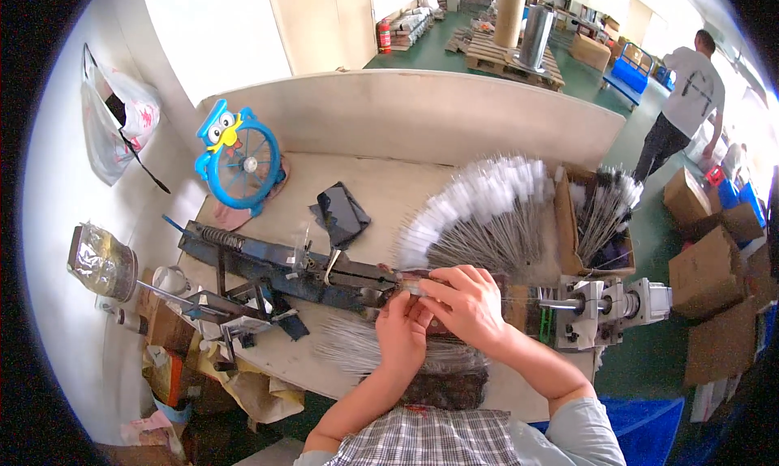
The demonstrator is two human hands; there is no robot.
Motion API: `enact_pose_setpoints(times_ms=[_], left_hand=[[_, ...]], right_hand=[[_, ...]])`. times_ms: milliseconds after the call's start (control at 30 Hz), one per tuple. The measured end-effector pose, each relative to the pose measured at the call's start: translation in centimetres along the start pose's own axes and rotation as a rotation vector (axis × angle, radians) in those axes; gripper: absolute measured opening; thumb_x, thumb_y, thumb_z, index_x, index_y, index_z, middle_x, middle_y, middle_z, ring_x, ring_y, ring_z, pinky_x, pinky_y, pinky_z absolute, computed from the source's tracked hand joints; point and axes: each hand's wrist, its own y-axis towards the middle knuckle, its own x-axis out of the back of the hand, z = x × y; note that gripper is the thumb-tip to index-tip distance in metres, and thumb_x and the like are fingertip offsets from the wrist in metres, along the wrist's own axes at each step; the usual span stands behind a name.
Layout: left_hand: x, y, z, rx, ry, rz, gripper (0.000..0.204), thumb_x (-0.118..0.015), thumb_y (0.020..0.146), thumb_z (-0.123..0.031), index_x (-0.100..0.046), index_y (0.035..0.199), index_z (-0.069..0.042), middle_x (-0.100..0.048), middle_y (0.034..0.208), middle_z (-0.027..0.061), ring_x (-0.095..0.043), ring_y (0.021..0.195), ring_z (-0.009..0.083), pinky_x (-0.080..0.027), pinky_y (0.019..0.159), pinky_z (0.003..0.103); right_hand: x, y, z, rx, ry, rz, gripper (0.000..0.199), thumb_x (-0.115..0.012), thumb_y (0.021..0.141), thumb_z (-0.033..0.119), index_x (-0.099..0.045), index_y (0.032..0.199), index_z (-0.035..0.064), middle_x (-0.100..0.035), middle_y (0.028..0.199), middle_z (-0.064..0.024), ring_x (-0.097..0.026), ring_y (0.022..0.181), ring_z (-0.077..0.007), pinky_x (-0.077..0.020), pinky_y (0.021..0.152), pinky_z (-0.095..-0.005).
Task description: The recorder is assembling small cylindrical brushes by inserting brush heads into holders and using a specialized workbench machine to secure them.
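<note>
A: Workshop counter [389, 186] status?

B: Beige surface, carrying a dark metal jig [276, 275] that extends leftward from both hands.

A: Hand state?

B: Left hand [403, 330] and right hand [466, 305] touch each other, both pinching a thin white-tipped rod [414, 288] at the jig's end.

A: Surroundings?

B: Fanned white-tipped rods [487, 214] lie just beyond the hands; a blue owl fan [239, 159] stands far left.
</note>
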Motion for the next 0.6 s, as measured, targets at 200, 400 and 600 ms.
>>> enact_pose_setpoints(times_ms=[200,400,600], left_hand=[[0.34,-0.29,0.08,-0.015,0.025,0.082,0.010,-0.052,0.087,-0.005,-0.055,0.095,-0.001,-0.061,0.092,0.0080,-0.061,0.082,0.0170,-0.052,0.075,0.030],[0.20,-0.14,0.18,-0.033,0.088,0.051,0.012,-0.052,0.086,-0.001,-0.055,0.097,-0.001,-0.061,0.093,0.0080,-0.061,0.082,0.0167,-0.052,0.076,0.030],[0.27,-0.06,0.15,-0.023,0.089,0.060,0.013,-0.053,0.085,-0.001,-0.054,0.098,-0.001,-0.061,0.094,0.0079,-0.061,0.083,0.0165,-0.051,0.076,0.029]], right_hand=[[-0.17,-0.05,0.16,-0.027,0.035,-0.009,0.023,-0.071,0.069,0.022,-0.068,0.090,0.0124,-0.063,0.093,-0.0011,-0.059,0.084,-0.0183,-0.0437,0.073,-0.0334],[0.06,-0.36,-0.37,0.017,0.036,-0.010,0.021,-0.069,0.070,0.024,-0.066,0.090,0.0163,-0.061,0.091,0.0018,-0.058,0.083,-0.0171,-0.0436,0.073,-0.0329],[0.24,-0.19,-0.58,0.029,0.049,-0.007,0.021,-0.072,0.067,0.021,-0.068,0.085,0.0129,-0.063,0.090,0.0002,-0.058,0.080,-0.0176,-0.0431,0.071,-0.0322]])
